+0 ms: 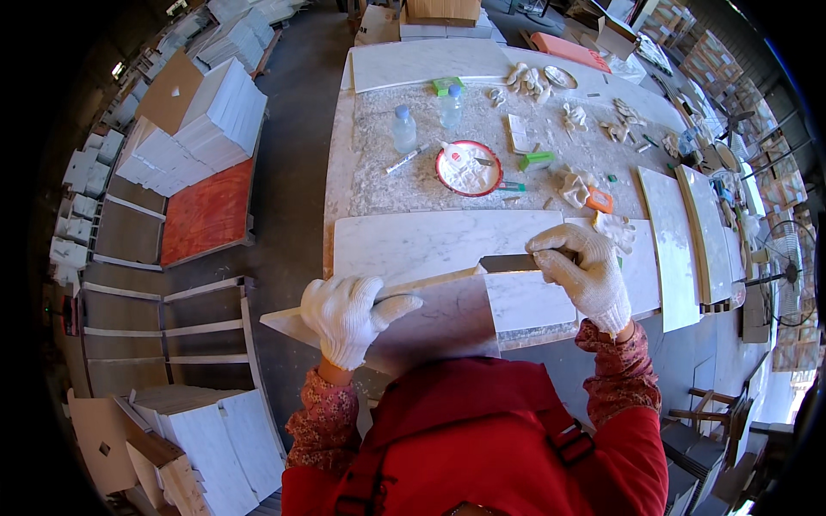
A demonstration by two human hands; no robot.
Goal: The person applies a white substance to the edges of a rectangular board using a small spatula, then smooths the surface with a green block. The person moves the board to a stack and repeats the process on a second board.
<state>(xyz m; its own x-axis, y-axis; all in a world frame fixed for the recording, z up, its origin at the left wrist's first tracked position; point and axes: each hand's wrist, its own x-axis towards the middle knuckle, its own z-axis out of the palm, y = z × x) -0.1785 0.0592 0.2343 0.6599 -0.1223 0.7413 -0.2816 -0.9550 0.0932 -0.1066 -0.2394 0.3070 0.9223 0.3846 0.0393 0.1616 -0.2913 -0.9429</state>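
My left hand (346, 320), in a white knit glove, is closed over the upper edge of a stone slab (447, 314). The slab is tilted up against my front, its face greyish and shaded. My right hand (587, 273), gloved too, pinches a thin dark flat blade-like piece (509, 263) between thumb and fingers. The far end of that piece meets the slab's right upper corner; its exact kind I cannot make out. Beyond my hands lies a pale marble slab (430, 241) on the dusty worktable (370, 185).
A red-rimmed bowl (467, 195) of white paste sits mid-table, near two bottles (404, 131), several crumpled gloves (527, 82) and an orange object (600, 199). More slabs (671, 249) lie at right. Stacked tiles (211, 112), a red pallet (206, 213) and a metal rack (163, 331) stand left.
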